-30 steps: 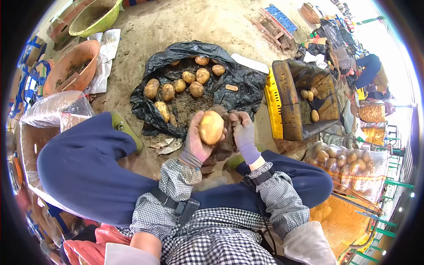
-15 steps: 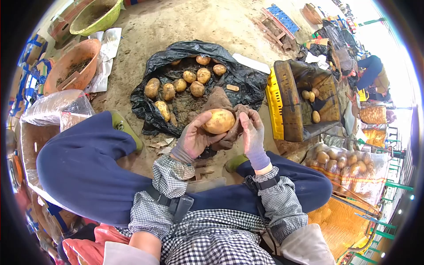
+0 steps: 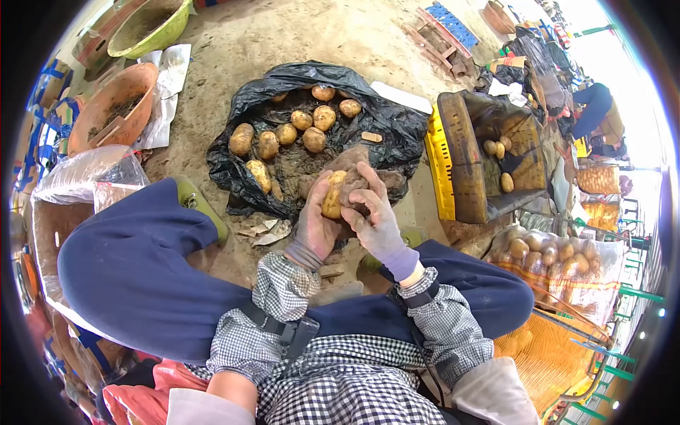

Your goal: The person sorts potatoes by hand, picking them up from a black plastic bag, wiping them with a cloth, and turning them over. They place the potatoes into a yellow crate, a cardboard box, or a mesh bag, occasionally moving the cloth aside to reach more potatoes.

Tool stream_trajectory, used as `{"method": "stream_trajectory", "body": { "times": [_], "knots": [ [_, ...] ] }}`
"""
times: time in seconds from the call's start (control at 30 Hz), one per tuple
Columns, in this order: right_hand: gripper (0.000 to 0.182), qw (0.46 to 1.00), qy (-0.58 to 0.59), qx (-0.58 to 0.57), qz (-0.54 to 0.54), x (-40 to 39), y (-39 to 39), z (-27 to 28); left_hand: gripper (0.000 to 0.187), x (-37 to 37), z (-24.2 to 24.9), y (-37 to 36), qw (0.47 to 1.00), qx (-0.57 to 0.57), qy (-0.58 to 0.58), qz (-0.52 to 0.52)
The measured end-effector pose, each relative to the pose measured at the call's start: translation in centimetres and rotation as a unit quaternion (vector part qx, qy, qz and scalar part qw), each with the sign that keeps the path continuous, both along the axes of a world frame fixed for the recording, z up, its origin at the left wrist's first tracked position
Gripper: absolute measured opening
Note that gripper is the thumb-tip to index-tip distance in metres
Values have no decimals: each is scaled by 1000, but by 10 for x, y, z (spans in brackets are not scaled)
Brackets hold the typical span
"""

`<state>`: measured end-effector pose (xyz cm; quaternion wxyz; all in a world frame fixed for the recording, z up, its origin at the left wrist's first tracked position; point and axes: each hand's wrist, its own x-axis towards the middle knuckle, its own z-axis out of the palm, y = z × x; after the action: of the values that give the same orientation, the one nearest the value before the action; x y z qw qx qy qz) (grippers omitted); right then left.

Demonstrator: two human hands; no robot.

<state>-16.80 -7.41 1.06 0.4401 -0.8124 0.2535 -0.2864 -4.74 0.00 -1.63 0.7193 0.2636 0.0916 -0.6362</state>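
In front of my knees, my gloved left hand point(image 3: 316, 225) grips a yellow-brown potato point(image 3: 332, 195). Over the potato's right side lies a dirty brown cloth point(image 3: 354, 185), which my gloved right hand point(image 3: 380, 228) presses against it with curled fingers. The cloth hides much of the potato. Just beyond both hands, a black plastic bag point(image 3: 244, 117) lies spread on the ground with several potatoes point(image 3: 315, 139) and loose soil in it. A small tan, flat piece point(image 3: 371, 137) rests on the bag's right part.
At my right stands a yellow crate point(image 3: 440, 166) with a dark lining and several potatoes. Nearer is a clear bag of potatoes point(image 3: 545, 258). Tubs, one orange point(image 3: 145, 106) and one green point(image 3: 152, 46), sit at far left. Another person point(image 3: 595, 113) is at far right.
My right hand has come left and closed in, bringing the cloth over the potato. The potato has turned in my left hand and is now largely covered.
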Motion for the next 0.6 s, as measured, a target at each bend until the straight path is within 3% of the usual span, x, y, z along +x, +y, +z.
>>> {"method": "stream_trajectory", "body": {
  "times": [0.03, 0.1, 0.2, 0.3, 0.33, 0.37, 0.43, 0.5, 0.53, 0.6],
  "knots": [
    [35, 998, 10, -65, 17, 2, -1, -4, 44, -3, -2, 1, 1000, 0, 0, 0],
    [33, 996, 0, -90, 12, 5, 5, -3, 42, -9, -5, 4, 998, 2, 60, 17],
    [31, 964, 121, -229, 63, 11, 22, 24, 38, -8, -9, 10, 993, -20, 112, 31],
    [29, 980, 47, -191, 5, 11, 10, 8, 35, -5, -19, 10, 990, -25, 136, 29],
    [29, 989, 39, -117, -86, 12, 9, -3, 35, -5, -6, 7, 992, -1, 128, 21],
    [29, 988, 39, -119, -85, 9, 5, -10, 35, -7, 2, 4, 992, 22, 121, 14],
    [29, 991, 0, -19, -134, 8, -3, -4, 35, -13, -4, 2, 994, 45, 95, 25],
    [23, 988, 54, -129, -71, 10, 17, 9, 35, -13, -12, 7, 993, 41, 101, 48],
    [22, 981, 67, -177, -48, 13, 23, 21, 36, -4, -17, 9, 983, -44, 176, 23],
    [20, 972, 76, -223, -26, 14, 22, 22, 37, -1, 0, 13, 988, -23, 152, 1]
  ]
}}
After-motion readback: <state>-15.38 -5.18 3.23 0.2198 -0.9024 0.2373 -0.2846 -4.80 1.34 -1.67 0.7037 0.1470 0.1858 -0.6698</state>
